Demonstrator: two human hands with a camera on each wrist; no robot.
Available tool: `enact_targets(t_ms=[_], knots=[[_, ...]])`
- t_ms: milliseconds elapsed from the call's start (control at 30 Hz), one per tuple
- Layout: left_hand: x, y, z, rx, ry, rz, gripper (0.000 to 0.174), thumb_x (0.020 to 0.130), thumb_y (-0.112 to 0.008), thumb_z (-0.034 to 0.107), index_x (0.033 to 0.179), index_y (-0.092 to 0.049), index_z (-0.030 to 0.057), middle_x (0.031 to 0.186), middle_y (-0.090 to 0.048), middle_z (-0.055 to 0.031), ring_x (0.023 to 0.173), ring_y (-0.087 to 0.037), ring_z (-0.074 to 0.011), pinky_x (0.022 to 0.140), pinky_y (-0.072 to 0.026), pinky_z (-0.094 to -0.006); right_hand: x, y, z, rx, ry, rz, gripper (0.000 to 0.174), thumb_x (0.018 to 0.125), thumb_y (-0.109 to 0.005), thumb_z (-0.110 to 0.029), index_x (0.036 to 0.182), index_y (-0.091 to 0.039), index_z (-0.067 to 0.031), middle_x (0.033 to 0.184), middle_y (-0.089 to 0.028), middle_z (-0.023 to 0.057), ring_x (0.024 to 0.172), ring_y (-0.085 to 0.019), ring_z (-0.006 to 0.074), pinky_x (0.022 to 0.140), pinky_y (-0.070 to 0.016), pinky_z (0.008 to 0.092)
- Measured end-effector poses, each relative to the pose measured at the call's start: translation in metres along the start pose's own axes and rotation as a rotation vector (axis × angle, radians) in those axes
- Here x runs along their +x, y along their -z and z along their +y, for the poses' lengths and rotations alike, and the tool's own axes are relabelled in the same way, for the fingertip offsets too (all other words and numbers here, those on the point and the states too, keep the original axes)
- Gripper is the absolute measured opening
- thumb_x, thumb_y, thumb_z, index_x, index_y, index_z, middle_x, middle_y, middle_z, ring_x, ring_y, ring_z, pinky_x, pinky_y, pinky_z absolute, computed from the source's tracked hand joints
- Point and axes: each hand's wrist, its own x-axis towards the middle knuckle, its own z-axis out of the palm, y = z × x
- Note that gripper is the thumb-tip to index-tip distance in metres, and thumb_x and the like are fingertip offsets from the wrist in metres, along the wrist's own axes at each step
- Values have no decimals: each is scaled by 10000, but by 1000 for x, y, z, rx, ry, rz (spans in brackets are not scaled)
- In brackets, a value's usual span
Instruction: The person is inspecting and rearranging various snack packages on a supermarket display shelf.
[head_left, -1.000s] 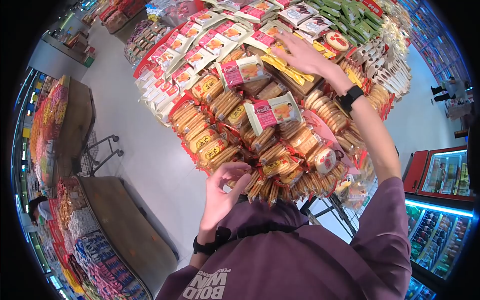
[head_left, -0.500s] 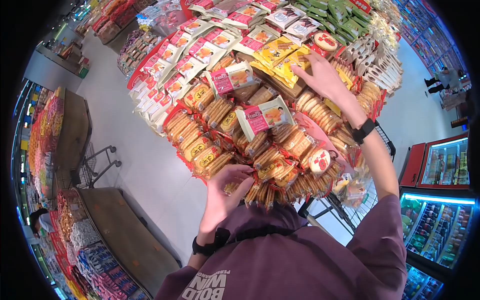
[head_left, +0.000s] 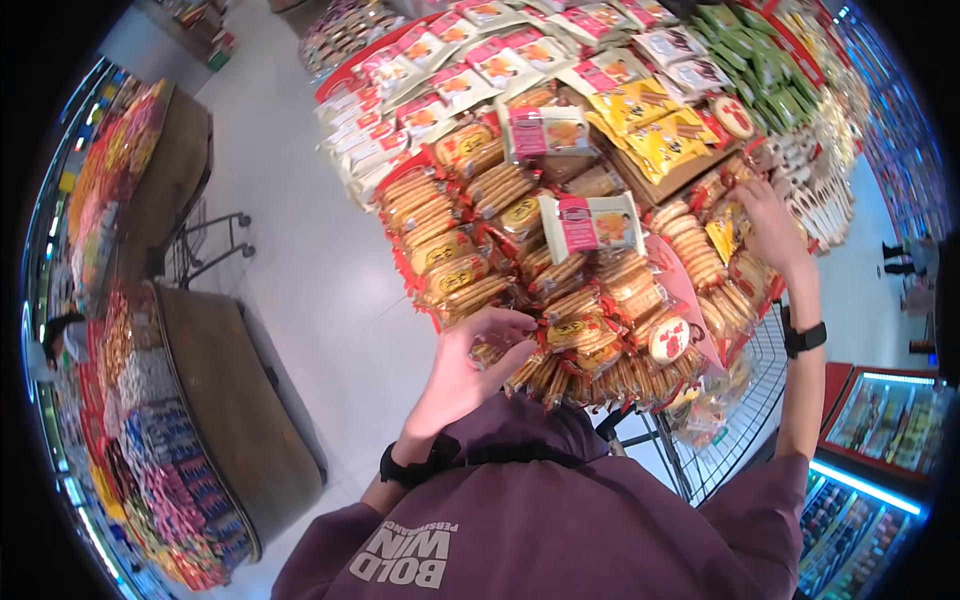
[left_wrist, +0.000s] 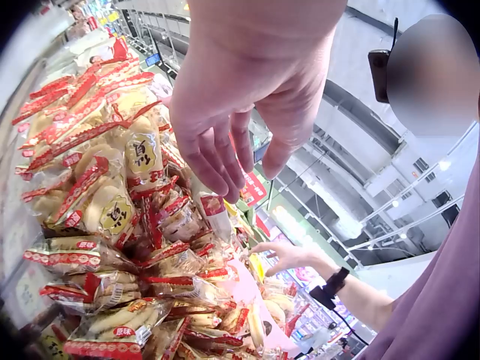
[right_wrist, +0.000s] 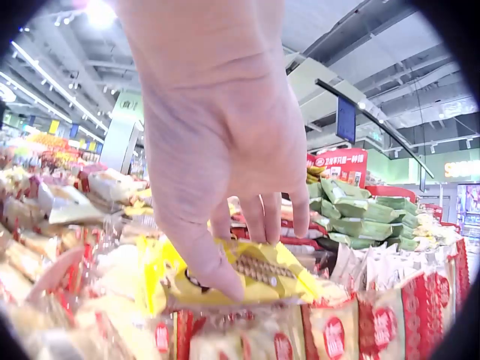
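Note:
My right hand point(head_left: 778, 228) is down at the right side of the heaped snack display. In the right wrist view it pinches a yellow snack packet point(right_wrist: 281, 274), thumb across the front and fingers at its back edge. My left hand point(head_left: 465, 370) hovers at the near edge over bagged biscuits point(left_wrist: 112, 206), fingers loosely bent and holding nothing. Other yellow packets point(head_left: 665, 145) lie on a brown cardboard box point(head_left: 690, 180). Two white-and-pink packets point(head_left: 595, 223) lie atop the biscuits in the middle.
Rows of white-and-pink packets point(head_left: 460, 85) and green packets point(head_left: 745, 70) fill the far side. A shopping cart point(head_left: 745, 405) stands at the near right. Another display stand point(head_left: 240, 410) lies across the aisle, left, with a second cart point(head_left: 210, 240) beyond. Lit drink fridges point(head_left: 865, 500) stand at right.
My right hand has moved from above the yellow packets on the box to the right and nearer. The yellow packets now lie spread there. My left hand stays near the front edge.

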Motion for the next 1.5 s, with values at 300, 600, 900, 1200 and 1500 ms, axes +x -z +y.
enact_targets(t_ms=[300,600,900,1200,1500], knots=[[6,-9,1,-33,-48,-40,210,913,-684,58,1111,-646,2,1045,-716,-76,914,-672,-126,844,-526,-294,-7,20,-11,-90,45,141,570,614,-670,61,1168,-549,1,1234,-572,191,1214,-499,395,1099,-362,477],[13,-21,-4,-212,-72,-135,324,924,-652,35,1231,-566,-27,1074,-683,-88,945,-671,-156,869,-525,-307,-16,92,-191,639,-299,-113,645,704,-852,-372,1140,-582,19,960,-671,199,856,-671,343,742,-527,398],[24,-38,-10,-473,-20,150,233,938,-676,49,1112,-531,-7,999,-634,-54,876,-635,-85,767,-534,-226,-17,4,-257,1565,-317,125,402,1015,-565,-206,1310,-469,49,1071,-695,158,977,-667,164,840,-507,290],[19,-18,1,-538,-10,293,241,923,-652,10,1154,-586,-16,1024,-668,-57,909,-618,-94,825,-490,-249,-31,-15,-276,1998,-283,169,448,976,-608,-74,1372,-425,27,1172,-656,112,1092,-604,131,949,-464,274],[21,9,-4,-469,-2,73,361,922,-660,35,1260,-580,-64,1133,-691,-113,1025,-644,-147,910,-513,-302,-32,-6,-296,1846,-423,390,218,966,-639,-68,1115,-488,-16,993,-663,77,973,-615,91,832,-487,250]])
